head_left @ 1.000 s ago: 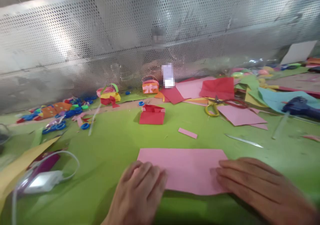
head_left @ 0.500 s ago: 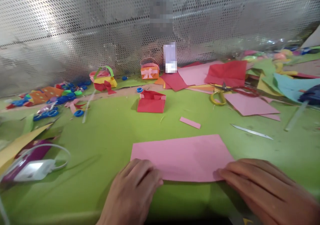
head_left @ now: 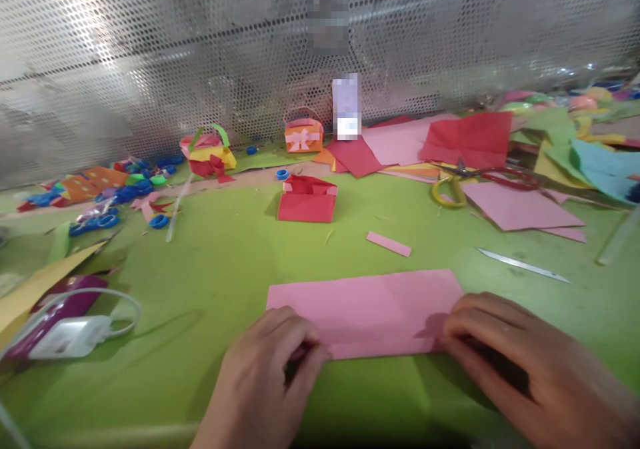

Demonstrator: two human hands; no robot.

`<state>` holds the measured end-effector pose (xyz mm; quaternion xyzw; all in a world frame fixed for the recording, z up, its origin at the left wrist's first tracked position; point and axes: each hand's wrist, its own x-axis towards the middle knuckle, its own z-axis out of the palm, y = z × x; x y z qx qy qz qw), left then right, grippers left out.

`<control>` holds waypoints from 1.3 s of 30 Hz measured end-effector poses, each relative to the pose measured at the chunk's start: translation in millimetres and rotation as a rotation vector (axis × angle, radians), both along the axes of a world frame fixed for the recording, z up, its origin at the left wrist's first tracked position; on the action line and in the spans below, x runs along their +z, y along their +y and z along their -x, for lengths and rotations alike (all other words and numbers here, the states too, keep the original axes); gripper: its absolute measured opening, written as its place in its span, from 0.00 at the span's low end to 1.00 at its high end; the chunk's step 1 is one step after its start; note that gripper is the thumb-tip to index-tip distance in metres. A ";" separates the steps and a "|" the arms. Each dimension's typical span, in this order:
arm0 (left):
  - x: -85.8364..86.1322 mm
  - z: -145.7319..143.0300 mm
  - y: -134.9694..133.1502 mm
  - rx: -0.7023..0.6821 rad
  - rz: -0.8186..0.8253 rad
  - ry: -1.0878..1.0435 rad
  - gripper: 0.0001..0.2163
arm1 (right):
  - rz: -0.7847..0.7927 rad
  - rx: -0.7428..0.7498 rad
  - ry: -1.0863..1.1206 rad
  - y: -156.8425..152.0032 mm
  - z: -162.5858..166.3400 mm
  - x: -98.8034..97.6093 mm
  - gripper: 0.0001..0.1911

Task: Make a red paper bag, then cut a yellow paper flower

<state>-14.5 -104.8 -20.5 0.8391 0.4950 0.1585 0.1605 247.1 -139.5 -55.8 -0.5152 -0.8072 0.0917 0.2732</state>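
A rectangular sheet of pink paper [head_left: 373, 309] lies in front of me on the green tabletop. At its near left corner, my left hand [head_left: 270, 369] is closed, thumb and fingers pinching the edge. My right hand [head_left: 520, 356] pinches the near right corner the same way, its fingertips partly hiding the paper there. A narrow pink paper strip [head_left: 389, 244] rests just beyond the sheet. Farther back stands a small folded red paper bag [head_left: 307, 200] with an opening at its top.
A pointed metal blade [head_left: 523, 265] lies to the right, with scissors [head_left: 449, 192] and colored paper [head_left: 525, 206] behind it. On the left are a purple device [head_left: 63, 309] with a white cable and blue scissors [head_left: 95, 222]. Small paper baskets [head_left: 304, 136] stand before a perforated metal wall [head_left: 200, 49].
My right hand has shifted slightly and now pinches the pink sheet's near right corner, thumb below. My left thumb has also come against the near edge. The view has turned a little left.
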 end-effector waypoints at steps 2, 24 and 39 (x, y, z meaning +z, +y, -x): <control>0.6 -0.6 1.0 0.024 0.014 0.020 0.08 | 0.003 -0.008 0.000 1.2 -0.9 -0.1 0.05; -4.3 3.8 5.5 0.073 0.056 0.099 0.08 | 0.035 -0.084 -0.037 -2.2 -1.1 -5.8 0.09; -9.3 36.2 -9.0 0.247 -0.081 0.078 0.07 | 0.081 -0.210 0.106 -11.6 -8.2 -17.9 0.08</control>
